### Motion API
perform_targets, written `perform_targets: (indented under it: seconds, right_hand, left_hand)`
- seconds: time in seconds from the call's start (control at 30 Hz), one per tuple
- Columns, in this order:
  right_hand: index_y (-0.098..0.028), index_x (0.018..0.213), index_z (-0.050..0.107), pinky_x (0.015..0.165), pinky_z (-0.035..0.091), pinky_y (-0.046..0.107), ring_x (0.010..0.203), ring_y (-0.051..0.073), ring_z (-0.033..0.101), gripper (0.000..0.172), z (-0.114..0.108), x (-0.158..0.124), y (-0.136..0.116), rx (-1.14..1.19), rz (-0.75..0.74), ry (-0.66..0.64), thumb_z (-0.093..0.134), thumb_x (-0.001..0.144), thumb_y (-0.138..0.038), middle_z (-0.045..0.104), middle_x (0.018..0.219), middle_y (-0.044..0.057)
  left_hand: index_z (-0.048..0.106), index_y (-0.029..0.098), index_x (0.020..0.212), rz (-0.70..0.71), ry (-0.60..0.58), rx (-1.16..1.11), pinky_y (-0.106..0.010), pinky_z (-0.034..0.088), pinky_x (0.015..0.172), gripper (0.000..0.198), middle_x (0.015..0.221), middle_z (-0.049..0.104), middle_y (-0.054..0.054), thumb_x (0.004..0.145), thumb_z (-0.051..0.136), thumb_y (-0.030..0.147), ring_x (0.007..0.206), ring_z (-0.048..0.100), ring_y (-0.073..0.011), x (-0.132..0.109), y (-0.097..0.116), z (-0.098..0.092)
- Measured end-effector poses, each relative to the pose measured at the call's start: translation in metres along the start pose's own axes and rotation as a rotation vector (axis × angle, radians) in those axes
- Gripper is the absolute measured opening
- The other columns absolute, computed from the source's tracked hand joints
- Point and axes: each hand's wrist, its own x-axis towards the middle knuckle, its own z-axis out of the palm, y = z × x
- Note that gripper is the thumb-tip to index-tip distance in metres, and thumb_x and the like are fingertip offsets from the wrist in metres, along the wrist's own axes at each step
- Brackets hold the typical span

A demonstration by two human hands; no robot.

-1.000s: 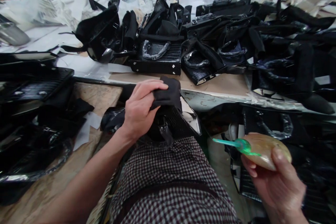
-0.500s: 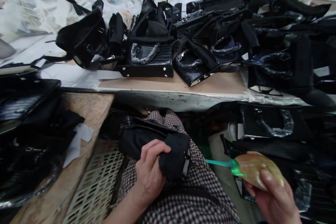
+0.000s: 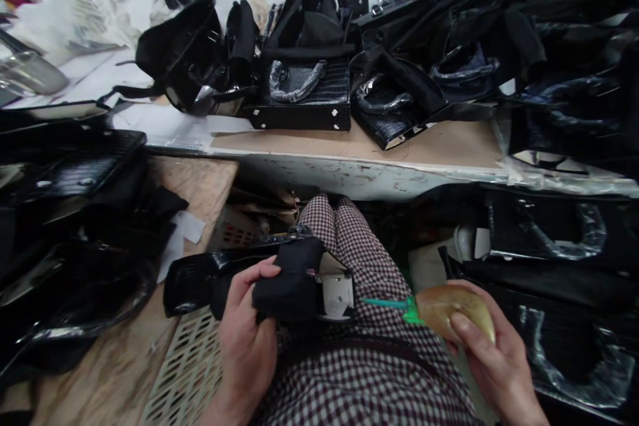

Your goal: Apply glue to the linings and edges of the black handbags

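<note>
L hand [image 3: 247, 339] is gripping the black bag [image 3: 294, 283], now down on the lap [image 3: 359, 373], & R hand [image 3: 492, 359] is holding the bottle [image 3: 452, 311] closer, just right of the L fingers [image 3: 248, 279].

Cluttered workbench [image 3: 449, 144] w/ wooden side table [image 3: 202, 181].
</note>
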Motion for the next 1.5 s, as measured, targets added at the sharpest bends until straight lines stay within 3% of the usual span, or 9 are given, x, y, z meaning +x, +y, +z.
perform_targets:
  seconds: [0.23,0.57,0.8,1.13,1.37,1.5]
  right_hand:
    - [-0.023,0.112,0.064,0.069,0.061,0.034,0.081,0.028,0.07,0.053,0.007,0.016,0.002,-0.233,-0.171,-0.091,0.082,0.07,-0.051,0.071,0.102,0.007]
    - [-0.024,0.12,0.058,0.087,0.053,0.048,0.095,0.031,0.065,0.053,0.018,0.034,0.011,-0.398,-0.381,-0.202,0.076,0.079,-0.053,0.064,0.112,0.009]
    - [-0.025,0.119,0.057,0.089,0.052,0.048,0.097,0.03,0.063,0.049,0.024,0.04,0.004,-0.455,-0.462,-0.229,0.075,0.081,-0.052,0.063,0.114,0.009]
    - [-0.027,0.117,0.059,0.085,0.055,0.041,0.093,0.028,0.067,0.045,0.019,0.042,-0.006,-0.498,-0.378,-0.4,0.073,0.082,-0.051,0.068,0.107,0.006]
    - [-0.028,0.122,0.056,0.09,0.052,0.044,0.099,0.029,0.064,0.048,0.019,0.046,0.005,-0.463,-0.478,-0.34,0.076,0.083,-0.047,0.062,0.117,0.007]
    - [-0.028,0.121,0.056,0.087,0.053,0.042,0.097,0.028,0.064,0.046,0.015,0.044,0.002,-0.481,-0.483,-0.395,0.076,0.084,-0.046,0.063,0.113,0.006]
  left_hand:
    - [0.063,0.026,0.1,0.03,-0.07,-0.048,-0.021,0.051,0.095,0.028,0.109,0.061,-0.001,0.087,0.051,0.004,0.108,0.063,-0.0134,-0.02,0.015,-0.008]
    - [0.062,0.025,0.1,0.017,-0.091,-0.047,-0.026,0.049,0.099,0.03,0.112,0.061,-0.004,0.086,0.048,0.002,0.113,0.06,-0.0156,-0.032,0.013,-0.012]
    - [0.062,0.025,0.1,0.016,-0.11,-0.053,-0.025,0.048,0.1,0.033,0.115,0.06,-0.003,0.084,0.046,0.0,0.116,0.058,-0.0148,-0.033,0.013,-0.015]
    - [0.062,0.025,0.099,-0.002,-0.104,-0.041,-0.03,0.048,0.1,0.034,0.115,0.06,-0.003,0.083,0.046,-0.001,0.114,0.059,-0.0174,-0.036,0.009,-0.017]
    - [0.062,0.024,0.099,-0.007,-0.105,-0.061,-0.025,0.048,0.099,0.034,0.114,0.059,-0.003,0.083,0.046,-0.001,0.115,0.058,-0.0148,-0.032,0.01,-0.017]
    - [0.062,0.024,0.098,0.002,-0.083,-0.057,-0.026,0.05,0.098,0.032,0.111,0.061,-0.003,0.084,0.046,0.0,0.113,0.06,-0.0155,-0.03,0.012,-0.017]
